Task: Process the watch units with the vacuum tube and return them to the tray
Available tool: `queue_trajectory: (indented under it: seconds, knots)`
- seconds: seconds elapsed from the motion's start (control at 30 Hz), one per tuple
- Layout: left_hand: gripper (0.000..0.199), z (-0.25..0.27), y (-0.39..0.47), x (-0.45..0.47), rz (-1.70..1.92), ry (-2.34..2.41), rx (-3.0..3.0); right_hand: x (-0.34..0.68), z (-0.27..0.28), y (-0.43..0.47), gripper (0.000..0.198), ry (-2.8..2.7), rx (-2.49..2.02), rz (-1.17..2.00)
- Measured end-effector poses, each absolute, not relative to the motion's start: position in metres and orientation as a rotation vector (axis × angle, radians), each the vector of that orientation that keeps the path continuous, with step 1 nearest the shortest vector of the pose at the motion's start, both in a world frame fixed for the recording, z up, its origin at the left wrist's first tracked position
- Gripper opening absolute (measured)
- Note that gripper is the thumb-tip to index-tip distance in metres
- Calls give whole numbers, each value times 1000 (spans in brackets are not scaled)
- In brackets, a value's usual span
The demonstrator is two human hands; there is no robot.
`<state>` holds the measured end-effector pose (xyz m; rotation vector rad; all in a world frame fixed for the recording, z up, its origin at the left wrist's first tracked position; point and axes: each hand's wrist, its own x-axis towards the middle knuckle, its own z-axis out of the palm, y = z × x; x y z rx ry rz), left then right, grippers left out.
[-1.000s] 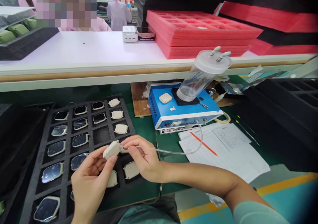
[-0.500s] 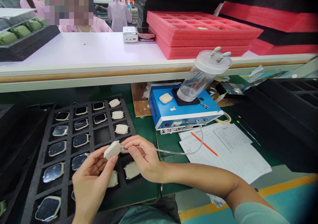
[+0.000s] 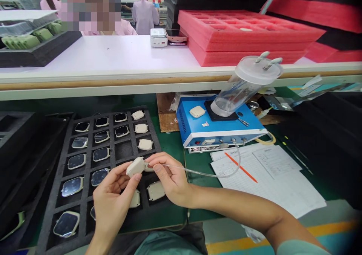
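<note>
Between the thumb and fingers of my left hand [image 3: 114, 191] is a cream smartwatch case [image 3: 136, 167], raised over the foam tray. My right hand [image 3: 172, 177] pinches the end of a clear thin tube [image 3: 202, 173] against the case's right side; my fingers partly hide the contact. The tube curves back to the front of a blue box-shaped machine [image 3: 223, 129]. Below my hands lies the black foam tray [image 3: 89, 185], its pockets holding several watch cases, some with dark screens up, others cream side up.
On the machine stand a clear cylinder [image 3: 240, 89] and another cream watch case [image 3: 197, 112]. Papers [image 3: 271, 179] with an orange strip [image 3: 241, 167] lie to the right. Red foam trays [image 3: 240, 40] sit on the white shelf [image 3: 118, 59]. A person in pink faces me beyond it.
The whole scene has shifted slightly right as my head turned. Both hands keep nearly the same hold on the watch case and tube.
</note>
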<state>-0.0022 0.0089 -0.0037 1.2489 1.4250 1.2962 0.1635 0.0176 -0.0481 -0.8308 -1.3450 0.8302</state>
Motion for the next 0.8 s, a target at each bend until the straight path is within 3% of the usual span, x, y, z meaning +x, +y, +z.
queue_trajectory:
  seconds: [0.8]
  knots:
    - [30,-2,4,-2,1264,1364,1203,162,-53,9,18,-1277,-825,941]
